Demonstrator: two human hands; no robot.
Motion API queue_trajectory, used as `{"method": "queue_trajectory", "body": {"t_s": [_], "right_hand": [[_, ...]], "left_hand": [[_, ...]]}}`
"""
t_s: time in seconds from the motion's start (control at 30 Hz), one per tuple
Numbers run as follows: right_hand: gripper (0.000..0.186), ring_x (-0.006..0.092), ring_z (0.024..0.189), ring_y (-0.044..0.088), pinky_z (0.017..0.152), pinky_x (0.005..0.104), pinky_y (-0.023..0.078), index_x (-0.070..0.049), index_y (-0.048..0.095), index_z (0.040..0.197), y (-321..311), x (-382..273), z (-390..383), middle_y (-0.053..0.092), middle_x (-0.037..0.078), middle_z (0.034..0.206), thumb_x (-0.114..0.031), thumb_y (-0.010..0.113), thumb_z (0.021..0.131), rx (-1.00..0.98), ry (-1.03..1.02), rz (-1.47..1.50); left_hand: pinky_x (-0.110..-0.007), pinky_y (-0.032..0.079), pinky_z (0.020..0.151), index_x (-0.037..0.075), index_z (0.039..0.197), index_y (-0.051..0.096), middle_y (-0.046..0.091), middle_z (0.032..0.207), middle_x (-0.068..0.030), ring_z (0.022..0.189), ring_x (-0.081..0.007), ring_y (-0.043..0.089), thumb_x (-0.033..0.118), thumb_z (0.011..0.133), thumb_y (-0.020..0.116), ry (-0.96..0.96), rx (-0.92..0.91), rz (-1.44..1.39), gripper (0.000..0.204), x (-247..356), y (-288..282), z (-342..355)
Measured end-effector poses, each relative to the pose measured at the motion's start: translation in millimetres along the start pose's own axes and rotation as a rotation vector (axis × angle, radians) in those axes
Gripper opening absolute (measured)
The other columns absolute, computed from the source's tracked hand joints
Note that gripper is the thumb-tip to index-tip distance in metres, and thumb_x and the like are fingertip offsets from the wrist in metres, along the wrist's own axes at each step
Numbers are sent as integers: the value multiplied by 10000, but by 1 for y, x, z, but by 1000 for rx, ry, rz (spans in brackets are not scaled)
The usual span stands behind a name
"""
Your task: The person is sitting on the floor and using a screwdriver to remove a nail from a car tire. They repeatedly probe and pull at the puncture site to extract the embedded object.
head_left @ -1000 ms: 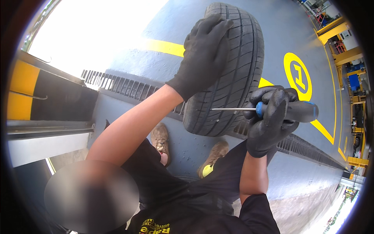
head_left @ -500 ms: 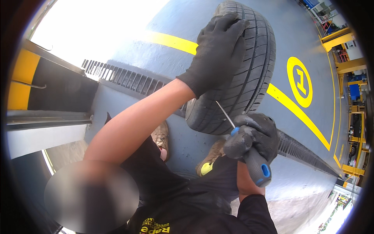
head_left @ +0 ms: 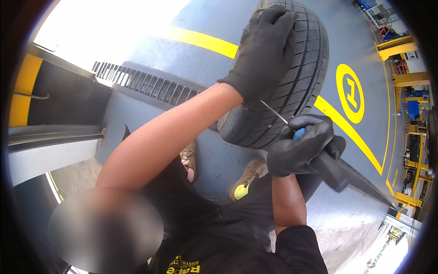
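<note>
A black tire (head_left: 305, 59) stands upright on the floor before me, its grooved tread turned toward my right. My left hand (head_left: 267, 55), in a dark glove, is closed over the upper tread with its fingers curled. My right hand (head_left: 301, 144), gloved too, is wrapped round a screwdriver (head_left: 329, 170) with a grey and blue handle. Its thin metal shaft points up and left at the lower tread, close under my left wrist. Whether the tip touches the rubber I cannot tell.
A slotted drain grate (head_left: 150, 84) crosses the grey floor behind the tire. Yellow lines and a yellow circle (head_left: 350, 93) are painted on the floor. My shoes (head_left: 248, 176) are near the tire's base. Yellow posts and shelving (head_left: 413, 109) line the far right.
My right hand has moved up and right with the screwdriver, whose handle now swings further right. My left hand and the tire sit slightly further right in view.
</note>
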State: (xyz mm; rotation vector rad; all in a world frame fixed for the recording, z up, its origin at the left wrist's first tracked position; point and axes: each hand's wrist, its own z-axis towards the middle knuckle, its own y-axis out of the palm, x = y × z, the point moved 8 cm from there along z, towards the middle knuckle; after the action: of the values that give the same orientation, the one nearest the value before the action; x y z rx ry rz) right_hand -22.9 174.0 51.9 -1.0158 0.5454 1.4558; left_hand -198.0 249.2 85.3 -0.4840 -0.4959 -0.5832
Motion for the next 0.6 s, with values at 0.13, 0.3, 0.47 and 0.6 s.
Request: {"method": "queue_trajectory", "body": {"t_s": [0.13,0.3,0.47,0.6], "right_hand": [[206,108,571,545,486,213,406,-12,598,1096,-12,23,35,571,40,730,-196,526,1038,501,312,174],[268,79,576,540,478,193,419,2,529,1293,-23,23,40,557,28,747,-91,514,1042,494,467,251],[298,97,581,540,492,218,449,10,478,1324,-33,0,27,560,54,782,-79,487,1040,466,95,-69],[249,143,568,540,541,247,471,5,502,1066,-20,-20,11,559,75,745,-243,489,1049,256,-167,-142]], "left_hand": [[-508,436,1073,50,1295,646,595,1334,-185,1260,-389,547,190,972,586,-43,-4,14,356,-2,-1,-3],[-508,405,1128,-25,1374,547,532,1417,-287,1305,-462,505,73,912,567,26,-91,-23,473,3,-1,2],[-519,408,1112,-36,1321,581,548,1382,-284,1296,-478,504,94,944,545,45,-33,-52,400,2,4,2],[-520,412,1104,-36,1321,579,547,1380,-288,1288,-475,510,114,964,541,-23,-61,-53,389,10,5,4]]}}
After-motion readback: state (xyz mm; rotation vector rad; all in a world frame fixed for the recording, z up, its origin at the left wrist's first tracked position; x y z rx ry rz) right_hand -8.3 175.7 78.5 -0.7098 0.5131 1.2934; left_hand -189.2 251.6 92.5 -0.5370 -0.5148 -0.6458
